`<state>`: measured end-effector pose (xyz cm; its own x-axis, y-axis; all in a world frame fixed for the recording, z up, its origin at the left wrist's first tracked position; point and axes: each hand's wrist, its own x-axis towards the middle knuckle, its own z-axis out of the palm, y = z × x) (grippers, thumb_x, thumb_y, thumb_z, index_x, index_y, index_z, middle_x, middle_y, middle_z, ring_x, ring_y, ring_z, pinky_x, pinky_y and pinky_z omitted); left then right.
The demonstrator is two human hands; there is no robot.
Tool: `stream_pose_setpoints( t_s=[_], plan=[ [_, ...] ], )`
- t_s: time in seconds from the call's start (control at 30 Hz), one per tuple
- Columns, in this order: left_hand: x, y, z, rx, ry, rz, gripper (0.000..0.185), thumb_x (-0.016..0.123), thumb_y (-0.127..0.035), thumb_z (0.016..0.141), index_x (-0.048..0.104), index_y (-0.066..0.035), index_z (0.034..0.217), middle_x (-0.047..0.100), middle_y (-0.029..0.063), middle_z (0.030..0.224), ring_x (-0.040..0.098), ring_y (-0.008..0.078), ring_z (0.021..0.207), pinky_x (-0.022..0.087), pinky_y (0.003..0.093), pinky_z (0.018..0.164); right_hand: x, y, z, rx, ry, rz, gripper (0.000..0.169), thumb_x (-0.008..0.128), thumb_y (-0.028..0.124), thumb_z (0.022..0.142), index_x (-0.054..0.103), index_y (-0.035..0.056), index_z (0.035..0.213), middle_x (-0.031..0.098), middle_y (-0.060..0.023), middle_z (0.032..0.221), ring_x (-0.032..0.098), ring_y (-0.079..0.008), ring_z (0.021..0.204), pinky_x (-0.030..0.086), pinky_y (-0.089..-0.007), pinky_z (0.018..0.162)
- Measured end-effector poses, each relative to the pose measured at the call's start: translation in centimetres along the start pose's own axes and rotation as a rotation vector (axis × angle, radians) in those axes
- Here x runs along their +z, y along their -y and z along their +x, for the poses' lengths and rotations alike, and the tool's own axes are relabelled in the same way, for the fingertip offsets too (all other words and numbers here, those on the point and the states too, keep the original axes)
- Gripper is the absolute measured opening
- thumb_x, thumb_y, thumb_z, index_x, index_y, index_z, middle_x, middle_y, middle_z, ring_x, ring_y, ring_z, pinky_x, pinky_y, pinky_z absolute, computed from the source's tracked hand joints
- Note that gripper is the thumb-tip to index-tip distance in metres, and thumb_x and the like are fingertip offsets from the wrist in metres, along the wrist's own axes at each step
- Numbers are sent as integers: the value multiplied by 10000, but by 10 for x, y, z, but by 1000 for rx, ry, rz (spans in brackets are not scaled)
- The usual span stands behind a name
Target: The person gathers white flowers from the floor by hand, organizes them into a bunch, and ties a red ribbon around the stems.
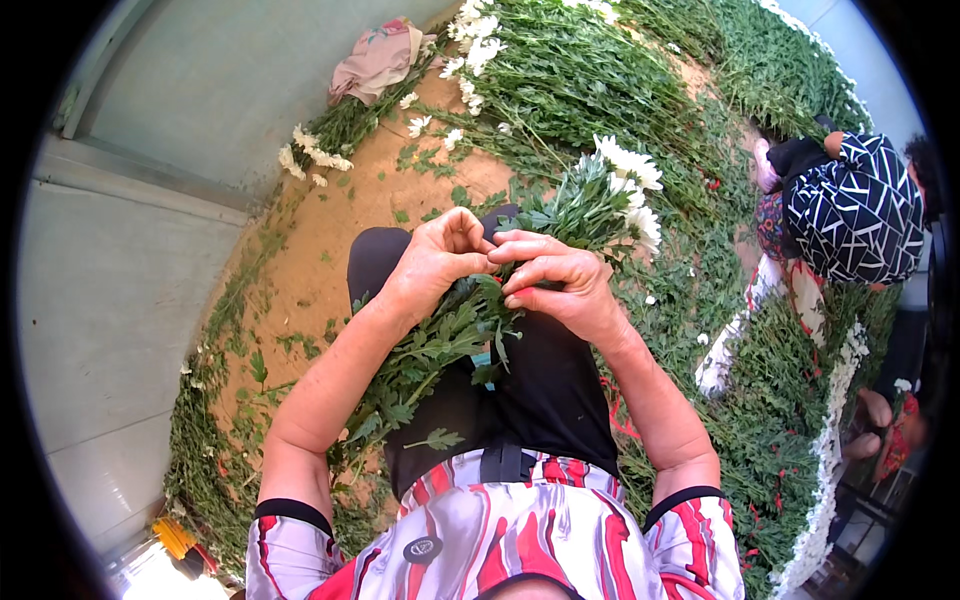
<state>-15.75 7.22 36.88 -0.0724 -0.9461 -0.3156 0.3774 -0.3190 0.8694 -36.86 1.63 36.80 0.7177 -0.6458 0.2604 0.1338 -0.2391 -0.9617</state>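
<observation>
A bundle of white chrysanthemums [442,330] lies slantwise across my lap, its leafy stems toward the lower left. Its open white blooms [634,176] point to the upper right. Over the stems, my left hand [442,259] has thumb and forefinger brought together, but what lies between them is hidden. My right hand [562,277] is bent around the bundle's upper side, fingertips almost meeting the left ones. A red tie [525,292] shows at the right thumb and fingers, with a bit of red on the stems between both hands.
Piled chrysanthemum stems [570,82] cover the floor ahead and to the right. Loose leaves lie on the brown floor [360,202]. A pink cloth [379,60] rests by the pale wall panels [172,97]. At right a person in a patterned top [855,210] bends beside the flowers.
</observation>
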Motion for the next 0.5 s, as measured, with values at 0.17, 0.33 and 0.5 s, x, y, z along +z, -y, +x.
stream_pose_setpoints(
  t_s=[0.17,0.33,0.5],
  plan=[
    [2,-2,-1,-57,-8,-26,267,688,88,754,519,-65,892,638,44,918,634,122,859,522,278,798,7,7,2,-25,49,-124,125,794,13,739,750,52,849,738,-37,1064,588,-239,1203,446,-383,1052],
    [-2,-8,-2,-20,53,107,249,690,77,761,539,-49,914,647,47,947,624,113,879,512,258,804,6,-2,0,86,-50,16,114,799,19,750,744,41,848,737,-37,961,615,-214,1112,462,-356,1005],
    [-4,-8,-9,5,182,147,181,651,100,788,604,-30,904,647,32,916,616,105,881,502,244,791,7,-8,-2,102,-92,111,107,795,11,757,741,28,848,734,-41,951,617,-207,1103,462,-355,1002]
  ],
)
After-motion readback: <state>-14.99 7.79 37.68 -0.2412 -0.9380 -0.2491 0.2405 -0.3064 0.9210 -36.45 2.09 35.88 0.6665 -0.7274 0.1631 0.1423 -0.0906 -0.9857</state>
